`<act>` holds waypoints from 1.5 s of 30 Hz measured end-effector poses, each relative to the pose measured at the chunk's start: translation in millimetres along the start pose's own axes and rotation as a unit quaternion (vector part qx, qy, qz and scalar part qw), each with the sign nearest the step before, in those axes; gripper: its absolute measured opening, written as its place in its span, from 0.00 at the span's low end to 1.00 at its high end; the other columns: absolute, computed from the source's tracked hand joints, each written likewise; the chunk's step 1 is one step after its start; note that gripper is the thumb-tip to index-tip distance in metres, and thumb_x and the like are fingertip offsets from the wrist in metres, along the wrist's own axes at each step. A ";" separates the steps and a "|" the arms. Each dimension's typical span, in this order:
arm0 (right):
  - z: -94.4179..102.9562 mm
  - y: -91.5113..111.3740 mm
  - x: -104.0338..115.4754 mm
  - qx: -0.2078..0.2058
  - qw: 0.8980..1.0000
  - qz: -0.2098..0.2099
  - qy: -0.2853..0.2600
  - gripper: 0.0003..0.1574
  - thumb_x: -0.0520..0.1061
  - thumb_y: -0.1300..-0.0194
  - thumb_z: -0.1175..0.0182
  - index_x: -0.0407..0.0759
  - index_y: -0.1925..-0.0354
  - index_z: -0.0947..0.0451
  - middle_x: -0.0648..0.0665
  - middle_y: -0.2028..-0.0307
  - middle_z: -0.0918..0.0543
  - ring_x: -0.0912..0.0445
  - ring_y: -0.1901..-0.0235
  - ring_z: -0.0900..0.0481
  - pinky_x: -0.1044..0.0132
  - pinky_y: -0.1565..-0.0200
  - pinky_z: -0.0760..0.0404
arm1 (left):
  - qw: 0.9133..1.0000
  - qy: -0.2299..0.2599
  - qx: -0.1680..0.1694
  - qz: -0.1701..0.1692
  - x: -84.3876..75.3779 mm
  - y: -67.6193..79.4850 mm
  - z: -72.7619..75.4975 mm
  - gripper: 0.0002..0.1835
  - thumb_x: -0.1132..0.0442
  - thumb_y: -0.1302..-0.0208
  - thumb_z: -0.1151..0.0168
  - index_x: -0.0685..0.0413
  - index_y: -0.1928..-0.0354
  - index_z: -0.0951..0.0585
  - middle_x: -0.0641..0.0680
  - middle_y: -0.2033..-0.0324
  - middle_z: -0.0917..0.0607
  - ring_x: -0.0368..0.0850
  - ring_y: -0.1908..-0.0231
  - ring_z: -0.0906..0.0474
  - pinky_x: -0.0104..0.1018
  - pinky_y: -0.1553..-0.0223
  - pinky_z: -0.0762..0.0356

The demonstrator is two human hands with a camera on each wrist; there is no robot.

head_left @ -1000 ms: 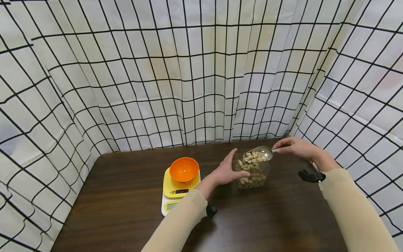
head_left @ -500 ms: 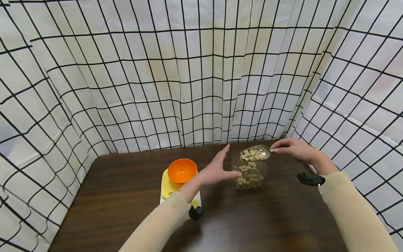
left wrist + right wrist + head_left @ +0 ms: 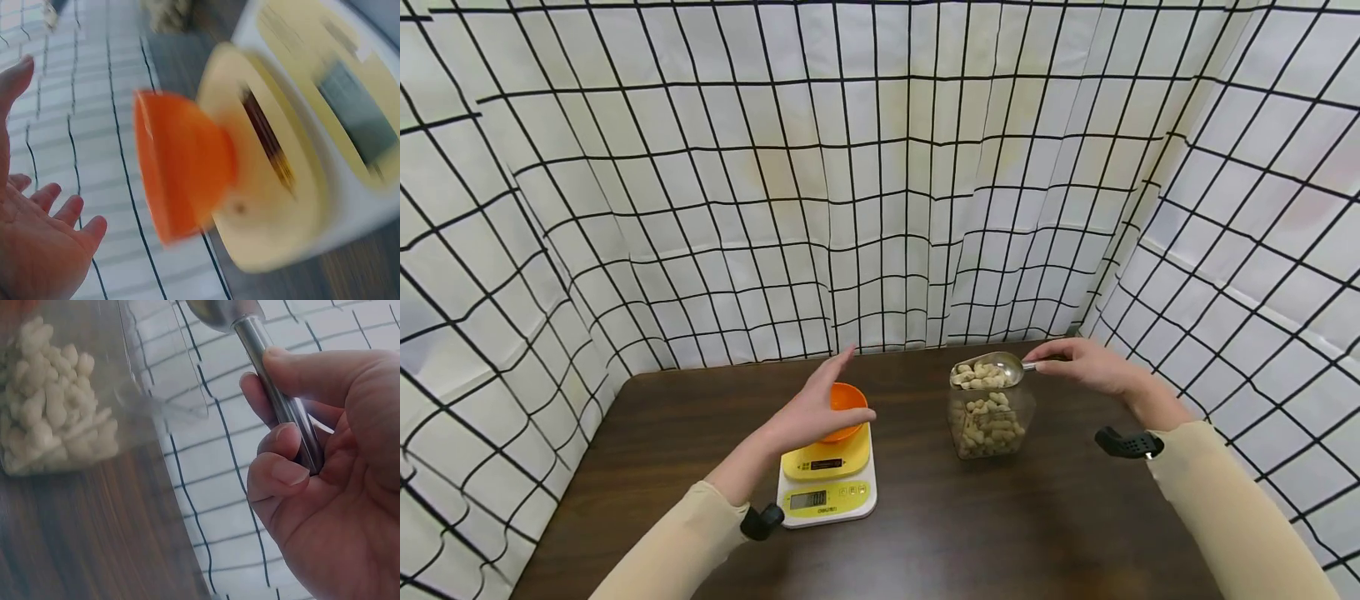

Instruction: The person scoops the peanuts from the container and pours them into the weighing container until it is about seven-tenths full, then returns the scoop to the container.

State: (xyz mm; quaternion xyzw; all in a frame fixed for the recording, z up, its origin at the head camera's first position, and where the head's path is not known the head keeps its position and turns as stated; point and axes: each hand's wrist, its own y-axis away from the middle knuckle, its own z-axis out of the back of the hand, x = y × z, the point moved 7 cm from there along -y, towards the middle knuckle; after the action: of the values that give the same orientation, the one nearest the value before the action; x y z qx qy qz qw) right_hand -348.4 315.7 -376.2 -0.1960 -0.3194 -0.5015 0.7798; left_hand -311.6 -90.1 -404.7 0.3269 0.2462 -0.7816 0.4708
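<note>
My right hand (image 3: 1093,367) grips the handle of a metal scoop (image 3: 1012,367) heaped with peanuts (image 3: 979,375). The scoop is over the mouth of a clear plastic container (image 3: 1028,408), which holds more peanuts (image 3: 53,400). In the right wrist view my fingers curl round the scoop handle (image 3: 275,387). My left hand (image 3: 808,410) is in the air by an orange bowl (image 3: 847,398), thumb and fingers spread, partly covering it in the head view. The bowl stands on a yellow and white kitchen scale (image 3: 868,493). The left wrist view shows the bowl (image 3: 187,162) apart from my fingers, blurred.
A dark wooden table (image 3: 917,517) bears everything. White curtains (image 3: 880,183) with a black grid enclose its back and sides. The scale's display (image 3: 808,500) faces the near edge. Both wrists wear black straps (image 3: 1127,443).
My left hand has left the container's side and moved left to the bowl. The peanut-filled scoop has shifted slightly left over the container. The scale's display has come into view.
</note>
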 end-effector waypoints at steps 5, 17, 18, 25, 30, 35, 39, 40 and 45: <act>-13.7 -5.0 14.0 0.007 1.000 0.015 0.002 0.19 0.53 0.24 0.40 0.49 0.41 0.16 0.41 0.38 0.21 0.46 0.42 0.24 0.51 0.47 0.24 | 0.999 -0.031 -0.008 0.023 30.7 19.0 15.4 0.59 0.43 0.41 0.25 0.36 0.17 0.55 0.54 0.19 0.52 0.61 0.22 0.56 0.73 0.33 0.45; -49.1 -26.9 47.9 0.010 0.999 0.021 -0.022 0.18 0.56 0.23 0.43 0.55 0.40 0.17 0.45 0.36 0.23 0.47 0.38 0.25 0.45 0.41 0.26 | 0.996 -0.030 0.018 0.084 84.6 34.7 8.2 0.65 0.37 0.47 0.24 0.46 0.17 0.56 0.60 0.20 0.53 0.65 0.23 0.58 0.75 0.34 0.47; -51.8 -29.6 51.0 0.012 0.999 0.024 -0.028 0.19 0.56 0.23 0.43 0.54 0.40 0.18 0.45 0.35 0.23 0.47 0.38 0.25 0.45 0.41 0.26 | 0.996 -0.032 0.019 0.083 85.6 33.9 7.4 0.65 0.36 0.47 0.24 0.47 0.17 0.55 0.61 0.20 0.52 0.65 0.24 0.57 0.75 0.34 0.46; -73.5 -49.0 77.8 0.023 0.998 0.037 -0.048 0.17 0.53 0.22 0.43 0.54 0.41 0.17 0.44 0.39 0.21 0.51 0.48 0.22 0.51 0.48 0.23 | 0.996 -0.031 0.015 0.086 93.3 28.5 5.7 0.65 0.36 0.49 0.24 0.54 0.18 0.52 0.64 0.22 0.48 0.67 0.26 0.53 0.73 0.35 0.42; -92.6 -63.4 95.0 0.022 0.998 0.039 -0.050 0.15 0.50 0.22 0.42 0.54 0.42 0.16 0.45 0.41 0.20 0.52 0.54 0.23 0.54 0.52 0.24 | 0.995 -0.022 0.012 0.095 99.6 27.1 4.9 0.65 0.35 0.49 0.24 0.54 0.19 0.51 0.65 0.24 0.44 0.65 0.28 0.49 0.73 0.36 0.39; -107.8 -75.7 106.2 0.009 0.998 0.054 -0.029 0.15 0.45 0.23 0.42 0.47 0.44 0.15 0.44 0.43 0.19 0.51 0.51 0.23 0.54 0.50 0.24 | 0.995 -0.013 0.014 0.096 101.8 24.8 2.3 0.64 0.35 0.48 0.24 0.52 0.19 0.49 0.65 0.25 0.41 0.64 0.29 0.46 0.71 0.37 0.37; -118.2 -84.3 110.8 0.013 0.999 0.052 -0.008 0.14 0.44 0.23 0.42 0.47 0.45 0.15 0.45 0.45 0.18 0.53 0.52 0.24 0.56 0.52 0.24 | 0.995 -0.009 0.013 0.097 102.2 24.6 1.5 0.62 0.34 0.48 0.25 0.51 0.19 0.47 0.63 0.27 0.39 0.62 0.31 0.44 0.69 0.38 0.34; -120.6 -86.3 112.8 0.015 0.998 0.056 0.000 0.14 0.44 0.23 0.43 0.47 0.45 0.15 0.46 0.45 0.17 0.53 0.52 0.23 0.56 0.52 0.24 | 0.995 -0.008 0.013 0.097 102.5 24.7 1.6 0.62 0.35 0.48 0.25 0.51 0.19 0.47 0.63 0.27 0.39 0.62 0.32 0.44 0.68 0.38 0.33; -126.2 -92.8 125.7 0.009 0.995 0.081 0.050 0.14 0.43 0.23 0.44 0.47 0.46 0.15 0.47 0.47 0.16 0.52 0.53 0.23 0.54 0.52 0.25 | 0.995 -0.006 0.008 0.100 105.0 24.9 2.1 0.60 0.35 0.48 0.24 0.49 0.20 0.45 0.62 0.28 0.37 0.61 0.32 0.44 0.67 0.38 0.33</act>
State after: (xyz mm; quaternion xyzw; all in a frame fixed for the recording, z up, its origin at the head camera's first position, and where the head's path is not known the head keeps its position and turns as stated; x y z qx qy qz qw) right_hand -357.8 115.1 -381.1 -0.1886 -0.2678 -0.4427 0.8347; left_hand -325.8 -162.8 -483.2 0.3489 0.2031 -0.7346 0.5453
